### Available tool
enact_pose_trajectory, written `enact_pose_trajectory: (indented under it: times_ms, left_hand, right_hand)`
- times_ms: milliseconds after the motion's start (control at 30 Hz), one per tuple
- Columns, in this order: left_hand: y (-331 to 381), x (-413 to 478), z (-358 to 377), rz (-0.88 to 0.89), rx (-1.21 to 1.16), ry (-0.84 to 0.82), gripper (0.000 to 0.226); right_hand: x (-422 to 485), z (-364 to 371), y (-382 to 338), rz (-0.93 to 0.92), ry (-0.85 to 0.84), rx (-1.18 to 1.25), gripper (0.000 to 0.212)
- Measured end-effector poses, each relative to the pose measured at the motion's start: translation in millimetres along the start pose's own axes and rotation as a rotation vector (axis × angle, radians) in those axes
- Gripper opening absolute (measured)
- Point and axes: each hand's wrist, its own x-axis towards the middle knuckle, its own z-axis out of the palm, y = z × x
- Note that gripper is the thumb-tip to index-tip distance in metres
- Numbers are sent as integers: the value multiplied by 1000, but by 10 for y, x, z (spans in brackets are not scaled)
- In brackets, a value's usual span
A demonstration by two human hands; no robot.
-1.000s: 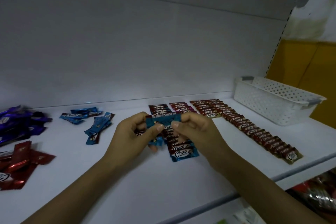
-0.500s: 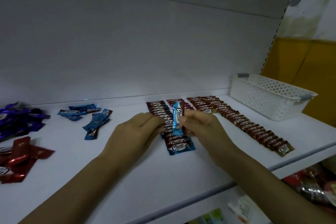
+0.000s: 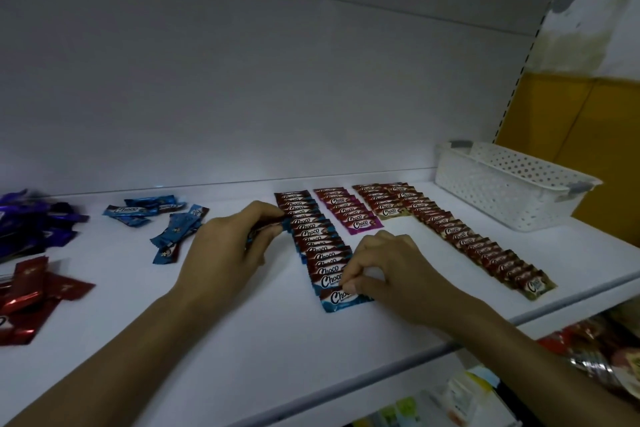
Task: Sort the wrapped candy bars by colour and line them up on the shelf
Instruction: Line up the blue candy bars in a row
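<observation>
Left of the blue row (image 3: 311, 239) lie loose blue bars (image 3: 175, 230) and red wrappers (image 3: 31, 288); right of it, a pink row (image 3: 349, 211) and a white basket (image 3: 491, 191). The right hand (image 3: 391, 274) pinches the row's nearest bar (image 3: 337, 300), lying crosswise. The left hand (image 3: 228, 253) grips, seemingly, spare bars (image 3: 266, 227) at its left edge.

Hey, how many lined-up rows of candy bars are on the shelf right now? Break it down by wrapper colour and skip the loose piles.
Blue-edged row: 1
Magenta-edged row: 1
Gold-edged rows: 2, short row and long row
Total: 4 rows
</observation>
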Motion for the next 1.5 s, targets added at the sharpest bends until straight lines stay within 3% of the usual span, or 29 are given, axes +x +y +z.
enact_pose_trajectory:
  times_ms: [300, 367, 467, 533, 600, 667, 800, 900, 967, 1033, 1133, 1233, 1367, 1500]
  left_hand:
    - [34, 14, 12, 16, -50, 5, 22]
    - [69, 31, 33, -114, -300, -27, 32]
    - [163, 71, 37, -434, -993, -170, 36]
    - [194, 64, 46, -496, -1135, -273, 37]
    - [224, 46, 57, -460, -1096, -349, 34]
    - [230, 33, 78, -442, -1031, -365, 28]
    - [213, 26, 48, -401, -979, -372, 19]
    - [210, 9, 24, -318, -799, -422, 10]
    - [198, -1, 14, -251, -619, -434, 23]
    - [183, -17, 29, -158, -457, -467, 30]
    - [189, -38, 41, -43, -292, -486, 6]
    - [97, -25, 42, 58, 83, -340, 43]
    - [-63, 5, 48, -35, 131, -225, 26]
    - [-114, -9, 55, -72, 164, -221, 16]
  right_hand:
    - [29, 52, 27, -77, 90, -122, 9]
    - [29, 55, 16, -84, 107, -118, 7]
    - [39, 58, -19, -38, 187, 49, 21]
    - [71, 38, -83, 8, 250, 305, 15]
    - [119, 3, -169, 53, 265, 534, 3]
    - [166, -26, -249, 77, 245, 727, 7]
    - [214, -66, -311, 82, 209, 880, 8]
    - [182, -107, -277, 24, 189, 714, 32]
    - [141, -150, -258, -69, 182, 444, 41]
    - [100, -161, -265, -163, 154, 284, 26]
    - [12, -156, -218, -173, 133, 236, 8]
    - [-89, -184, -60, -40, 79, 288, 17]
    - [-140, -95, 31, -41, -57, 247, 14]
    - [-77, -14, 43, -105, -24, 9, 9]
